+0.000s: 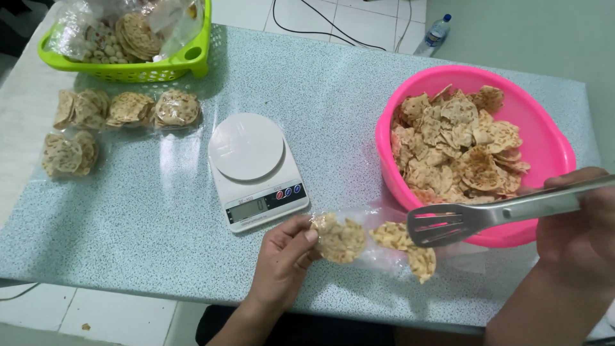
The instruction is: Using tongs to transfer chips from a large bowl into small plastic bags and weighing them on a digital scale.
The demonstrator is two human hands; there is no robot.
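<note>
Here the left hand [285, 250] pinches the end of a clear bag [378, 247] lying on the table [160, 218], its fingers closed on the plastic over a round cracker [339, 240]. The right hand [580, 221] is clamped around metal tongs [474, 218], whose slotted tip hovers over the bag's middle; I cannot tell whether the tongs grip a cracker. More crackers sit deeper in the bag, toward the pink bowl [544, 138], which is heaped with crackers and stands just behind the bag. To do this well, I judge the left hand should keep the bag flat and steady while the tongs work gently, since the crackers look brittle and would snap under a hard squeeze. The bag lies between the two hands, touching the left and just under the tong tip. A white scale [256, 170] stands bare nearby, with filled bags [128, 109] and a green basket [186, 61] beyond.
</note>
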